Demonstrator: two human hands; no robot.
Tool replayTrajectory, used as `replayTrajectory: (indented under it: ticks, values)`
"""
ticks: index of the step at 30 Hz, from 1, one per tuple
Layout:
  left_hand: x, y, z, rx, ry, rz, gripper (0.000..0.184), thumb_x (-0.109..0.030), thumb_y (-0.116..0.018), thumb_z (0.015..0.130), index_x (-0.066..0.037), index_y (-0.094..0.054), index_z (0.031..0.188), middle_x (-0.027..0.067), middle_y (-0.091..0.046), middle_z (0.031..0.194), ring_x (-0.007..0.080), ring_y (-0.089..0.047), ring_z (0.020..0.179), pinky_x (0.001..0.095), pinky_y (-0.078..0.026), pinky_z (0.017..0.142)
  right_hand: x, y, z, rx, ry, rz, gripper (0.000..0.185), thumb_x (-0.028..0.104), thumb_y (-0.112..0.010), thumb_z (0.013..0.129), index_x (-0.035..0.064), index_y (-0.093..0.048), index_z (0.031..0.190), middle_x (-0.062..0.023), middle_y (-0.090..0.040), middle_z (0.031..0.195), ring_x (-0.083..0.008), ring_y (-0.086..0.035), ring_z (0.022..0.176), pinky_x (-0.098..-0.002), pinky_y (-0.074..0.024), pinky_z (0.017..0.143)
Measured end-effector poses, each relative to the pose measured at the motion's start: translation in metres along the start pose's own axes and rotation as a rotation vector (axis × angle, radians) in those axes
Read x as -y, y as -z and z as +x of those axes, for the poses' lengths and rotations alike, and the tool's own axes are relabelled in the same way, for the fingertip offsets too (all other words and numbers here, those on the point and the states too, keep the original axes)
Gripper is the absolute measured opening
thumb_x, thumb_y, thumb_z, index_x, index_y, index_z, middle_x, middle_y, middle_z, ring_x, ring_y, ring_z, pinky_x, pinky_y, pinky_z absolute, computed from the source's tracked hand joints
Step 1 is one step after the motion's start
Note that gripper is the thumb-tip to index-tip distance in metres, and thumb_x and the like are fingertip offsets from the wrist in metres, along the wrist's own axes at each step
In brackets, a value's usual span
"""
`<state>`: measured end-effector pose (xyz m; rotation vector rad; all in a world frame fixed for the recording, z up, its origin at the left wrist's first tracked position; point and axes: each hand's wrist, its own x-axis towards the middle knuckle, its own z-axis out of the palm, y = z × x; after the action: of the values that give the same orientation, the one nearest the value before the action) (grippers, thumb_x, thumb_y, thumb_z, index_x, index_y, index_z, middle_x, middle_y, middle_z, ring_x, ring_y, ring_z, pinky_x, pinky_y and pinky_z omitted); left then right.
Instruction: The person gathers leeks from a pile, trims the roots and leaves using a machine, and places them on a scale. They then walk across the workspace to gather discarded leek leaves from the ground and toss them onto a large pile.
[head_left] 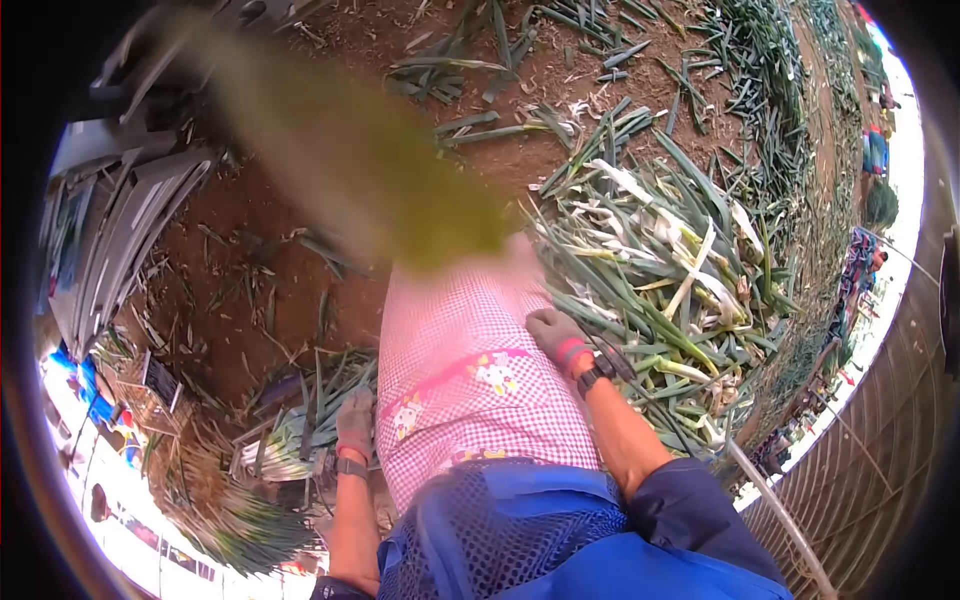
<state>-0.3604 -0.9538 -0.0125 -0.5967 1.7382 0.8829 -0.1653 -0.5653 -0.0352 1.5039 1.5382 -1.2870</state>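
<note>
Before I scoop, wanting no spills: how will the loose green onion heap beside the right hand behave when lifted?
The green onion heap would probably shed pieces, since its stalks lie loose and crisscrossed. Its long, thin leaves will likely droop.

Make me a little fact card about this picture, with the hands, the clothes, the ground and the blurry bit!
Left hand: in a glove with a pinkish cuff, beside the apron; grip unclear
Right hand: gloved too, at the apron's other edge; grip unclear
Right wrist: dark watch
Clothes: pink checked apron with cartoon pictures
Ground: brown soil, scattered leaves
Big heap: green-and-white stalks, on the right
Blurry bit: something greenish, too blurred to name
</note>
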Motion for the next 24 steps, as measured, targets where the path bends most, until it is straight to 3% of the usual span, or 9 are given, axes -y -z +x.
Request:
replayTrajectory:
  ticks: [2, 4, 7, 9, 11, 13, 17, 21, 24]
  values:
    - [0.009, 0.002, 0.023, -0.033, -0.278, 0.141, 0.015, -0.018, -0.058, 0.097, -0.004, -0.061, 0.096, 0.0015, -0.062, 0.083, 0.0112, -0.056, 0.072, 0.0259, -0.048, 0.066, -0.044, -0.009, 0.026, -0.024, 0.025, 0.163, 0.036, 0.03, -0.061, 0.089, 0.002, -0.069, 0.111, -0.0064, -0.07, 0.094, -0.0158, -0.063, 0.087, -0.0305, -0.0491, 0.081]
    - [-0.073, -0.031, -0.009, -0.132, 0.067, -0.206, 0.016, -0.02, -0.059, 0.096, -0.004, -0.063, 0.098, 0.0001, -0.06, 0.08, 0.0108, -0.054, 0.07, 0.0262, -0.046, 0.063, -0.04, 0.002, 0.026, -0.068, 0.041, 0.236, 0.033, 0.026, -0.063, 0.09, -0.0016, -0.068, 0.107, -0.0029, -0.066, 0.088, -0.0102, -0.057, 0.082, -0.0263, -0.0467, 0.075]
    - [-0.069, -0.01, 0.005, -0.108, -0.016, 0.085, 0.021, -0.023, -0.061, 0.093, -0.004, -0.067, 0.1, 0.0008, -0.063, 0.083, 0.0111, -0.057, 0.072, 0.0257, -0.046, 0.065, -0.053, 0.011, 0.023, -0.102, 0.027, 0.407, 0.034, 0.03, -0.063, 0.09, 0.0014, -0.069, 0.106, -0.0056, -0.067, 0.091, -0.0154, -0.059, 0.084, -0.0309, -0.0479, 0.079]
    - [-0.1, -0.02, 0.008, -0.116, -0.028, 0.18, 0.022, -0.024, -0.061, 0.091, -0.004, -0.069, 0.097, 0.0015, -0.064, 0.084, 0.0118, -0.057, 0.073, 0.0261, -0.047, 0.066, -0.056, 0.025, 0.027, -0.172, -0.071, 0.044, 0.034, 0.034, -0.058, 0.091, 0.0052, -0.069, 0.107, -0.0105, -0.068, 0.097, -0.0211, -0.059, 0.088, -0.0354, -0.0476, 0.084]
    - [-0.135, -0.037, 0.001, -0.123, 0.021, 0.176, 0.022, -0.024, -0.061, 0.089, -0.004, -0.069, 0.096, 0.0026, -0.066, 0.085, 0.013, -0.059, 0.072, 0.0276, -0.048, 0.065, -0.02, 0.07, -0.003, -0.146, -0.173, 0.199, 0.039, 0.036, -0.05, 0.086, 0.0045, -0.069, 0.101, -0.0218, -0.068, 0.103, -0.0353, -0.067, 0.099, -0.043, -0.0491, 0.085]
    - [-0.163, -0.046, -0.001, -0.135, 0.017, 0.18, 0.023, -0.023, -0.06, 0.089, -0.004, -0.069, 0.098, 0.0037, -0.067, 0.086, 0.0143, -0.061, 0.072, 0.0291, -0.05, 0.065, -0.097, 0.036, 0.067, -0.063, 0.202, -0.424, 0.029, 0.029, -0.044, 0.099, 0.0125, -0.067, 0.104, -0.0134, -0.065, 0.1, -0.0234, -0.059, 0.1, -0.0372, -0.047, 0.09]
    - [-0.247, -0.111, 0.011, -0.11, -0.102, 0.188, 0.023, -0.02, -0.064, 0.09, -0.002, -0.068, 0.104, 0.0062, -0.069, 0.087, 0.0165, -0.064, 0.075, 0.0302, -0.052, 0.066, -0.108, 0.068, 0.106, -0.292, 0.299, 0.089, 0.024, 0.023, -0.049, 0.099, 0.0066, -0.066, 0.1, -0.0071, -0.063, 0.086, -0.0171, -0.061, 0.084, -0.0336, -0.0502, 0.075]
    - [-0.326, -0.207, 0.008, -0.014, -0.24, 0.402, 0.026, -0.019, -0.066, 0.089, 0.0, -0.068, 0.107, 0.007, -0.071, 0.09, 0.0146, -0.065, 0.079, 0.0288, -0.052, 0.068, -0.038, 0.216, 0.052, -0.227, 0.105, 0.949, 0.022, 0.021, -0.057, 0.097, 0.0009, -0.066, 0.097, -0.0039, -0.062, 0.078, -0.012, -0.058, 0.065, -0.028, -0.0473, 0.059]
    - [-0.365, -0.254, 0.038, 0.02, -0.52, 0.576, 0.028, -0.021, -0.066, 0.09, 0.001, -0.07, 0.107, 0.0054, -0.071, 0.09, 0.0113, -0.063, 0.079, 0.0272, -0.051, 0.069, -0.059, 0.246, 0.071, -0.287, 0.126, 1.02, 0.027, 0.028, -0.061, 0.093, 0.0028, -0.067, 0.102, -0.0025, -0.064, 0.076, -0.0125, -0.058, 0.065, -0.03, -0.0457, 0.06]
